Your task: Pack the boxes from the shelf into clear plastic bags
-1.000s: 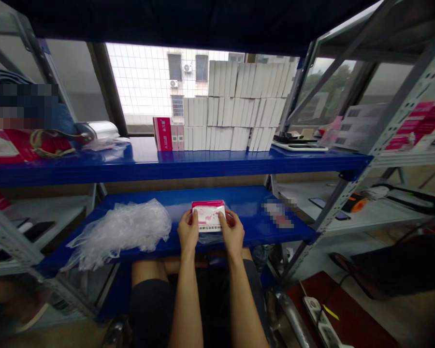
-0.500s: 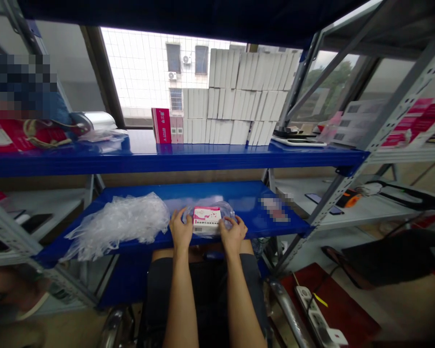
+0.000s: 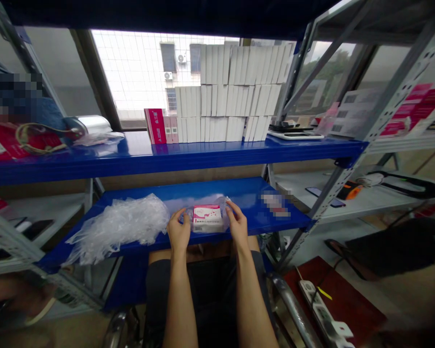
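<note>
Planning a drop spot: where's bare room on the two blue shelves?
Lower shelf: behind the box, and between right hand and blurred item. Upper shelf: gap between clear wrap and red carton. Crowded: lower left, plastic pile beside left hand; upper middle, white stack.

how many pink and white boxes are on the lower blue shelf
1: the pink-and-white box, between the left hand and right hand, clear plastic at its sides. The plastic heap or blurred patch could hide more.
</note>
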The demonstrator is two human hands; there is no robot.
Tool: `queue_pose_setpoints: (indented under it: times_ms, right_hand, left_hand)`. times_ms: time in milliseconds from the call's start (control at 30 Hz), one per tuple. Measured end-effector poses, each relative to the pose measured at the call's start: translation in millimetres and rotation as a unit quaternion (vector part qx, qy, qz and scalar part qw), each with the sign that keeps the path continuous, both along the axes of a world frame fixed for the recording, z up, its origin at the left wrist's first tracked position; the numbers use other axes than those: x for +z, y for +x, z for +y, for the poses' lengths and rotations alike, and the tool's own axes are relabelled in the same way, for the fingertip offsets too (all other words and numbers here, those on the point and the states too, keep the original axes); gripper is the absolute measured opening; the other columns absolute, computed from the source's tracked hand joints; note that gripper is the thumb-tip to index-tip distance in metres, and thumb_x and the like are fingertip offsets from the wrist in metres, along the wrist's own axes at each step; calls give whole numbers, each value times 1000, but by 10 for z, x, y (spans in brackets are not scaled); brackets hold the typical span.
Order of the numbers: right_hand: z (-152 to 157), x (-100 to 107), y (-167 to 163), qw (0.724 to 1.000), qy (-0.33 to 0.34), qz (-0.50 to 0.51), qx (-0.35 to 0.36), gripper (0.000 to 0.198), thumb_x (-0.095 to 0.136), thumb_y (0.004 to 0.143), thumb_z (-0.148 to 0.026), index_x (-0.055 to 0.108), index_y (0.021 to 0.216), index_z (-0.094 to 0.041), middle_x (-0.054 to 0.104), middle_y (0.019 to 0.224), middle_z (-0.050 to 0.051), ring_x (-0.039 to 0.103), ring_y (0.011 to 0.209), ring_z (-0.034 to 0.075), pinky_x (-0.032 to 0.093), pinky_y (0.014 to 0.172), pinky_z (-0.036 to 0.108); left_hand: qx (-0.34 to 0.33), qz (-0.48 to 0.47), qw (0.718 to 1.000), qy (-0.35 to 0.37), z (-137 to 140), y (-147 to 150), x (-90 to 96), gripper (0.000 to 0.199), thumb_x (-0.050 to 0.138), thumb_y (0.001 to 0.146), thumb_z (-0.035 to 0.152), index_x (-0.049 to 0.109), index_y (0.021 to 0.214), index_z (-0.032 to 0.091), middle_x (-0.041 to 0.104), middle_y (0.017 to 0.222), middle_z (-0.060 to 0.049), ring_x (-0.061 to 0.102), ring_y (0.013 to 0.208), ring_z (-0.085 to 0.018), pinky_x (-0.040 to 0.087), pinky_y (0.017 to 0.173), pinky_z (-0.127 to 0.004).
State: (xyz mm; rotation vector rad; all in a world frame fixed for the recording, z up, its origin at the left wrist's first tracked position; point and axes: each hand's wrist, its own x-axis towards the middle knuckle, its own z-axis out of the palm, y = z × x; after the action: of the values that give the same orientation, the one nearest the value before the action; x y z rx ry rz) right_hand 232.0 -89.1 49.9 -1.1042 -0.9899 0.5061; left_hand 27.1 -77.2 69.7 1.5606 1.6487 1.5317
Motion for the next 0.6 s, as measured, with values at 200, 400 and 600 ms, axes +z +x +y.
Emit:
queue_pose_setpoints:
  times_ms: [200,400,600]
  right_hand:
    - [-99,113,-40,999,-11,7,39,47,68,85,-51,76,119,-21,70,135,10,59,132,30,41,116,48]
    - [-138,138,-120,995,-12,26,98,51,71,83,-52,74,125,-22,66,141,9,53,140,30,41,116,47]
    - [-151,156,-212,993,-17,40,107,44,72,82,-49,77,118,-23,72,131,9,63,128,31,45,112,47]
  left_hand:
    - [-44,-81,996,7,-82,-3,189,29,59,90,26,79,109,16,78,115,-13,73,108,-27,54,100,-40]
    - [-103,-109,987,-48,-121,66,196,30,60,90,25,79,110,14,81,101,-13,77,96,-26,59,88,-36]
    - [-110,-128,984,-55,-108,64,127,28,65,88,28,80,107,13,80,100,-14,77,92,-26,59,88,-37]
